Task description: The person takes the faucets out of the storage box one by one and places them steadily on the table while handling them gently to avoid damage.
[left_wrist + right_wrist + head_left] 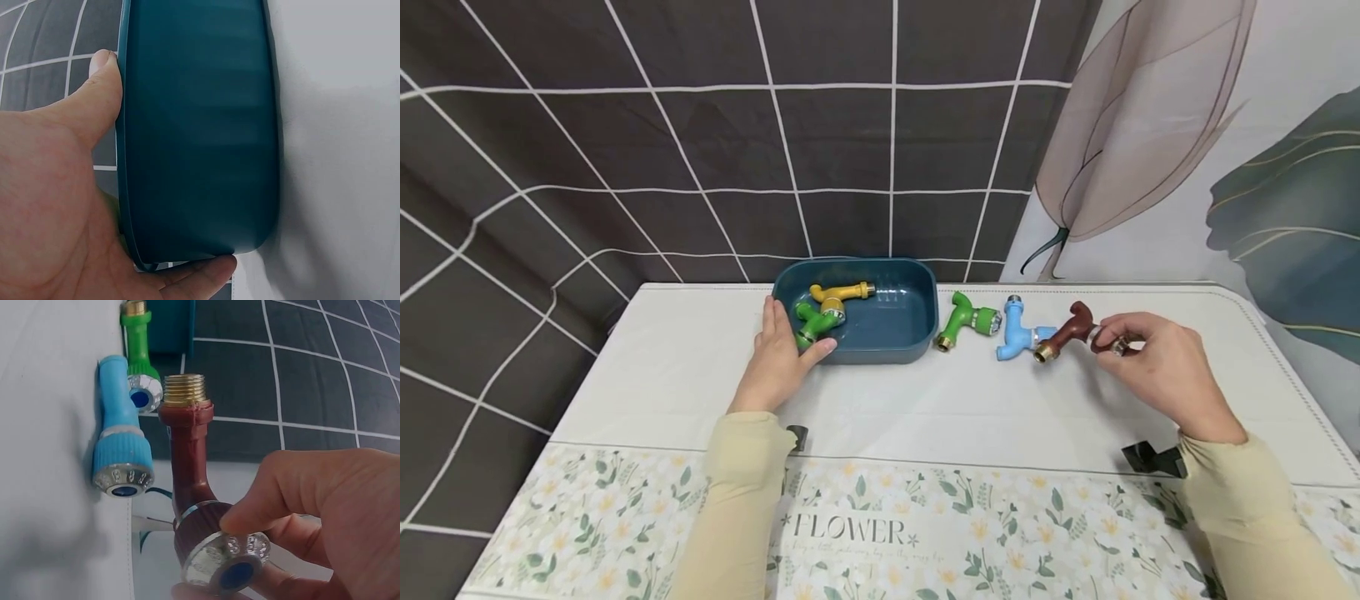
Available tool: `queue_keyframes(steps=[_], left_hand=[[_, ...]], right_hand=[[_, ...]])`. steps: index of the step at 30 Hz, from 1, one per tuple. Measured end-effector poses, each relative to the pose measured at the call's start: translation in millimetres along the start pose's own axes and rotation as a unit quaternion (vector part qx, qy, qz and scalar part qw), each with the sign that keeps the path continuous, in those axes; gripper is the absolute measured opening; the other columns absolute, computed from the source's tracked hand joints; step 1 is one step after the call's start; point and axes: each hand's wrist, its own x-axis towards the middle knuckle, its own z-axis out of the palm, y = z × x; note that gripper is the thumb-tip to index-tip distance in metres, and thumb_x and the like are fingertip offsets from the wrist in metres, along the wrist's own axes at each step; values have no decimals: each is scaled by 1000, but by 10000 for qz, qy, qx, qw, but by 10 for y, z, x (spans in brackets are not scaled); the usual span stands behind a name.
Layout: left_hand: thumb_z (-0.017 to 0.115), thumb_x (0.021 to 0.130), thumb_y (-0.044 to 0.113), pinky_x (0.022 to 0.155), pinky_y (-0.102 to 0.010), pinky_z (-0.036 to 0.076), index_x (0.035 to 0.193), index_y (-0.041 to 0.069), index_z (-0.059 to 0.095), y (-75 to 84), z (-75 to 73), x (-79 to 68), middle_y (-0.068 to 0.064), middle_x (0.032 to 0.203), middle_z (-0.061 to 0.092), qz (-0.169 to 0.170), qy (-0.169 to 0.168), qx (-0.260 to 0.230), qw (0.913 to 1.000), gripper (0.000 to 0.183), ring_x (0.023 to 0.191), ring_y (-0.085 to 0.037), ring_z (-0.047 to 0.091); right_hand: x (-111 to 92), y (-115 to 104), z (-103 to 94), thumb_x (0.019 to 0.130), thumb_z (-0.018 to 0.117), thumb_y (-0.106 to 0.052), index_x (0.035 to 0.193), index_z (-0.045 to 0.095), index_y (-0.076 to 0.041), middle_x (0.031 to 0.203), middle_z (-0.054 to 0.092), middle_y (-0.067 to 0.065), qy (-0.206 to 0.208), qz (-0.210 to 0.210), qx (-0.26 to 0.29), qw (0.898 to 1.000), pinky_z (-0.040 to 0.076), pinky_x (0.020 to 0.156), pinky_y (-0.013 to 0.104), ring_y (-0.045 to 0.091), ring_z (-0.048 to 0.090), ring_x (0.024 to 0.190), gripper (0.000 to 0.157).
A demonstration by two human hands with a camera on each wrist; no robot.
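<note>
My right hand [1157, 367] pinches a dark red tap [1067, 333] by its silver-ringed knob. In the right wrist view the tap's brass thread points away from the fingers, and thumb and fingers close round the knob [228, 559]. My left hand [775, 362] rests at the left end of a dark teal basin [887, 355], thumb on the near rim and straight fingers along the end wall. Inside the basin lie a yellow tap [850, 291] and a green tap [811, 327], heaped at the left. Just left of the red tap, a light blue tap [1015, 333] lies on the table.
Another green tap [961, 320] lies between the basin and the blue tap. The white table [925, 417] has a flowered cloth [850, 533] along its front. A dark tiled backdrop [835, 142] rises directly behind the basin.
</note>
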Motion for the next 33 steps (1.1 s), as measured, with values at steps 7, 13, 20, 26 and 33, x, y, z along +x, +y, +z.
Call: queue_keyframes(steps=[7,13,20,26,33], left_hand=[[56,97,60,117,-58,23,157,-1,-13,-10,13,5,-9,165,-25,-44,25,34,10000,110,150,-47,8],[56,97,59,117,-58,23,157,-1,-12,-10,16,9,-10,165,-24,-17,42,36,10000,109,150,-47,8],[56,97,60,117,-58,24,157,-2,-11,-3,14,14,-12,166,-22,35,56,27,10000,109,149,-49,9],[56,96,60,117,-58,23,157,-2,-11,-2,11,13,-11,166,-23,28,42,29,10000,110,149,-50,10],[56,96,61,117,-58,21,157,-1,-12,-12,17,18,-11,166,-23,32,46,6,10000,110,149,-50,8]], right_hand=[[10,44,10,76,79,-7,79,73,-13,102,71,13,-391,92,-170,9990,37,63,25,17,56,78,9],[26,76,38,76,79,-9,81,72,-11,99,70,14,-721,304,-238,9967,39,59,30,24,57,77,9],[33,132,63,76,79,-8,83,70,-10,89,68,11,-820,444,-278,9953,37,56,32,22,53,71,12],[30,167,83,75,79,-7,84,69,-10,91,66,13,-935,539,-255,9938,37,56,32,23,52,71,13],[38,196,108,75,78,-6,85,69,-7,90,65,14,-981,597,-249,9931,37,56,32,24,52,70,14]])
